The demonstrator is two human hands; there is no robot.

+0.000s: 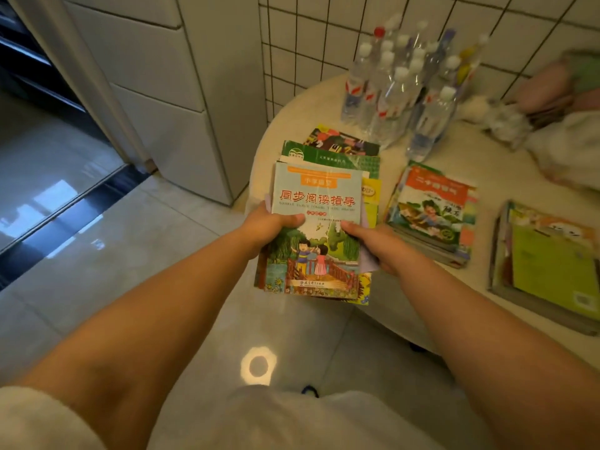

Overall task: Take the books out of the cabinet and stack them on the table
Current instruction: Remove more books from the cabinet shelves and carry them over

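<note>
both hands (pixel 269 224) (pixel 373 245) grip flat glossy paperback books (pixel 316 228) over round table (pixel 389 306).

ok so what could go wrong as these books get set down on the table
The bundle of books is gripped only at its sides by the left hand and right hand, so loose lower books could slip out. It also overhangs the table edge and might tip off. The water bottles beyond could topple if nudged.

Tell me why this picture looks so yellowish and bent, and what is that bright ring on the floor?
Head view: warm, dim indoor light tints everything; the wide-angle lens bows the tile lines and the table edge; the ring looks like a lamp's glare on glossy floor tiles; the far right edge is blurred, while the held books stay fairly sharp.
</note>
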